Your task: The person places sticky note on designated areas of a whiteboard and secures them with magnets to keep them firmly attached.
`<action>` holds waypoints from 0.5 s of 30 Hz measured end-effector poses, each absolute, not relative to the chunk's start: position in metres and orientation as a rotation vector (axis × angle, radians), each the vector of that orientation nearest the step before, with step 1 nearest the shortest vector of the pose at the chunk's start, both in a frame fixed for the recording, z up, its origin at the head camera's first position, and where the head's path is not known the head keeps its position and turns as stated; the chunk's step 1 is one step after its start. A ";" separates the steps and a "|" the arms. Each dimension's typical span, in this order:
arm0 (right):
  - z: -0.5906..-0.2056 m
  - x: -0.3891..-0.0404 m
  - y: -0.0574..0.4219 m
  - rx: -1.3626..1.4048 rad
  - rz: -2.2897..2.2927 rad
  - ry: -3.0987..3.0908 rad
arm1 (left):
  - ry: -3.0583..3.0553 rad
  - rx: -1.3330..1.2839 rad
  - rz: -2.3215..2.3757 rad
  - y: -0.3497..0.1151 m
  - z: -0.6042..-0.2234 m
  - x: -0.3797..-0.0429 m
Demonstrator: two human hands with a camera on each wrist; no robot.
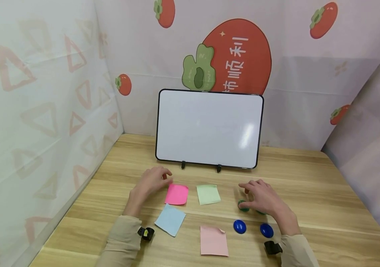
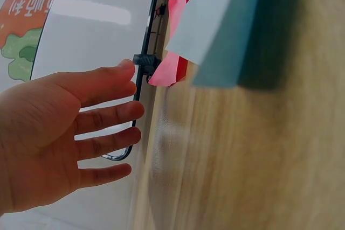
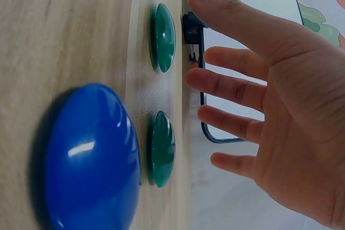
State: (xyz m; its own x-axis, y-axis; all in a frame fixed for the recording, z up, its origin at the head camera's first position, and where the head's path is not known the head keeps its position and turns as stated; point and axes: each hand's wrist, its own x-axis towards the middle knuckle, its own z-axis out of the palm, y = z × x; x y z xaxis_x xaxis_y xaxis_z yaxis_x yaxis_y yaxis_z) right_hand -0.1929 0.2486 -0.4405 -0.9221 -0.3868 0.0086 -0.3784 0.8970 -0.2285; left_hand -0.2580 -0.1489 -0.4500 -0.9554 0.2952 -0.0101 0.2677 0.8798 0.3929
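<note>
My left hand point(image 1: 150, 181) hovers with relaxed fingers beside the bright pink sticky note point(image 1: 177, 194). In the left wrist view its fingers are spread and hold nothing. A light blue sticky note point(image 1: 170, 220) lies nearer to me, a pale green one point(image 1: 208, 194) to the right. My right hand point(image 1: 264, 195) is held over two green domed magnets, its fingers loosely extended. The head view shows one green magnet point(image 1: 242, 206) by the thumb; the other is mostly hidden under the hand. Both the far green magnet point(image 3: 166, 37) and its partner point(image 3: 163, 149) lie untouched in the right wrist view.
Two blue domed magnets point(image 1: 239, 226) lie in front of the green ones. A pale pink sticky note point(image 1: 213, 241) with a curled corner lies near the front middle. Behind everything a black-framed whiteboard point(image 1: 209, 128) stands on small black feet. Printed cloth point(image 1: 59, 92) walls the wooden table point(image 1: 293, 174).
</note>
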 end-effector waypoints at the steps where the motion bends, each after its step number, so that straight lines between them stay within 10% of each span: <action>1: -0.441 -0.193 0.249 -0.611 -0.355 3.019 | 2.976 0.443 0.608 -0.149 -0.450 -0.258; 15: -0.443 -0.192 0.252 -0.578 -0.462 2.941 | 2.951 0.454 0.601 -0.144 -0.451 -0.257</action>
